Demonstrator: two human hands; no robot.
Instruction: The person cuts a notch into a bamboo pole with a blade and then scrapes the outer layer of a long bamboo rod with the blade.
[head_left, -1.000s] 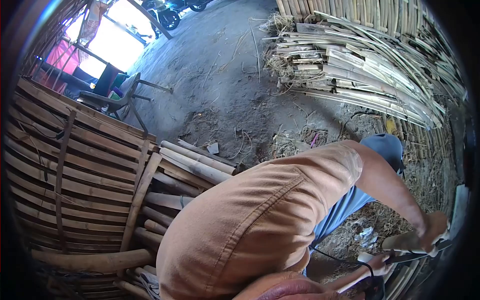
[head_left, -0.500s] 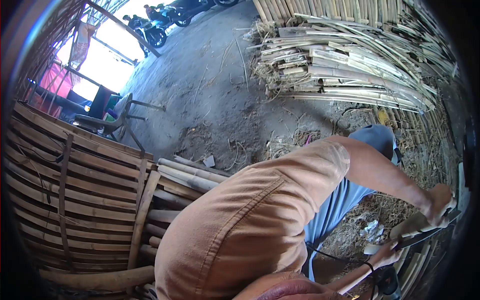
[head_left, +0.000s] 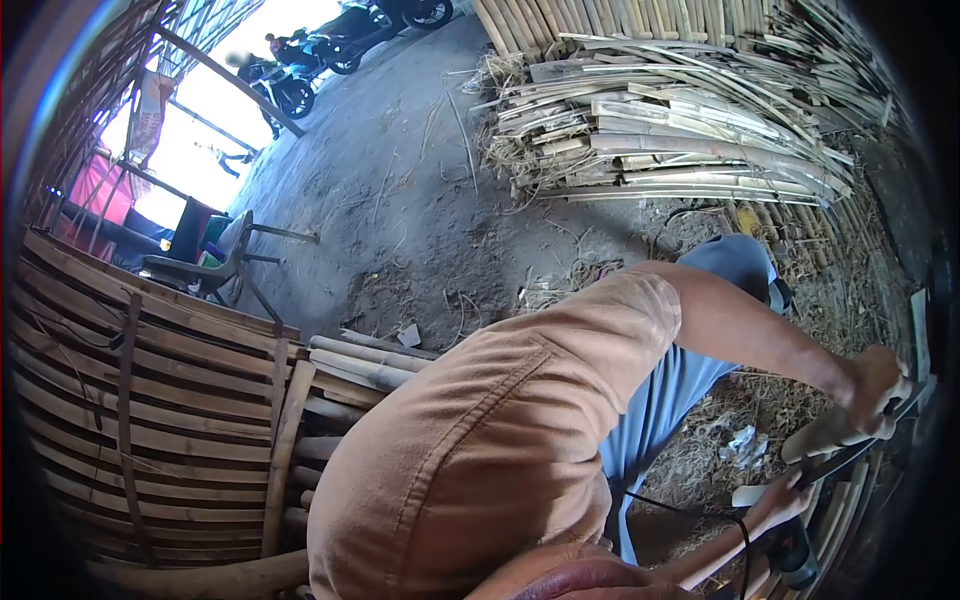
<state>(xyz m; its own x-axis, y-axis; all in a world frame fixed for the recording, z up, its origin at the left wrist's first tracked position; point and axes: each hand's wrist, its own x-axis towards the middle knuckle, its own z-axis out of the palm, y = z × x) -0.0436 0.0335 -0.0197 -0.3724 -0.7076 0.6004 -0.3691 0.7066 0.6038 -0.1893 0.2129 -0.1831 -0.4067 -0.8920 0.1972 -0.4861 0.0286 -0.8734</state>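
My left hand (head_left: pixel 880 388) is closed at the end of a short, pale bamboo piece (head_left: pixel 815 436), at the far right of the view. Below it, my right hand (head_left: pixel 785 497) grips the handle end of a long, dark-bladed knife (head_left: pixel 848 455). The blade runs up and right from that hand, along the bamboo and close under my left fingers. How the left fingers sit between bamboo and blade is partly hidden. Split bamboo strips (head_left: pixel 835 525) lie beneath the hands.
Split bamboo is piled (head_left: pixel 690 140) at the upper right. A slatted bamboo panel (head_left: pixel 190 400) and poles (head_left: pixel 370 370) stand left. A chair (head_left: pixel 225 262) is behind, with motorbikes (head_left: pixel 295 95) outside. Crumpled plastic (head_left: pixel 743 447) lies near my leg (head_left: pixel 665 410). A black cord (head_left: pixel 690 515) crosses my right forearm.
The view has shifted slightly, with the background moving a little left and up. My left hand has tilted a little; both hands stay at the knife and bamboo.
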